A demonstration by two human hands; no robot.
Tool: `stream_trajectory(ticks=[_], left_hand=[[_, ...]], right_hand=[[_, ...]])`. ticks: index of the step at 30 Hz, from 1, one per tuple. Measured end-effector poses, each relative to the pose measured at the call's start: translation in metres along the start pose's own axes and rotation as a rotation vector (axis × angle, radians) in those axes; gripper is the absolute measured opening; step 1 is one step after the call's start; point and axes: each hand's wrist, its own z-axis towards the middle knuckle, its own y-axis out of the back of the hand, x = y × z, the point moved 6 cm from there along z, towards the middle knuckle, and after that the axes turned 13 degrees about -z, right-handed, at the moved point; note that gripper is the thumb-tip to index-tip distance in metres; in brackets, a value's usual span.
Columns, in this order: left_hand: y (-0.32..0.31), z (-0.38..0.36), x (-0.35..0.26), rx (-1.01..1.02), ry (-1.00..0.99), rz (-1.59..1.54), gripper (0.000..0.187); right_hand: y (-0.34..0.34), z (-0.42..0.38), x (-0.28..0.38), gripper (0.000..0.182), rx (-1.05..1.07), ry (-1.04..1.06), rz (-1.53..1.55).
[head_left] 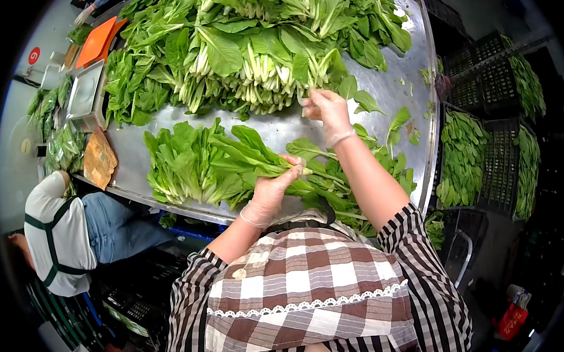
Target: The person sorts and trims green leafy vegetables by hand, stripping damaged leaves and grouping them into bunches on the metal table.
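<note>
Plainly, leafy greens are being bunched on a long stainless-steel sorting table (pixel 389 86), and the loose stems could slip.

Largest first: the far heap of white-stemmed green leaf vegetables (pixel 250 47) covers most of the table, stacked high enough that a careless pull at its near right edge could, I judge, drag neighbouring stalks down. Nearer lies the flat row of loose green leaves (pixel 187 161). The gloved left hand (pixel 270 191) is closed around the stems of a small bunch of green leaves (pixel 248 154), stems inside the curled fingers, leaves fanning left over the row; a slack grip would likely let them splay. The gloved right hand (pixel 327 111) reaches to the heap's edge, fingers partly curled and touching stalks; whether they pinch one I cannot tell.
</note>
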Motion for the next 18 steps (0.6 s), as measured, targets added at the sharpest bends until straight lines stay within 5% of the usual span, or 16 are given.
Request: stream_trajectory(ticks=[13,18], left_hand=[[0.001,0.012,0.014,-0.033,-0.019,0.076,0.015],[0.0,0.015,0.006,-0.081,-0.02,0.057,0.02]], right_hand=[[0.0,0.014,-0.003,0.018,-0.05,-0.001,0.292],[0.013,-0.042,-0.021,0.014,-0.033,0.014,0.184]])
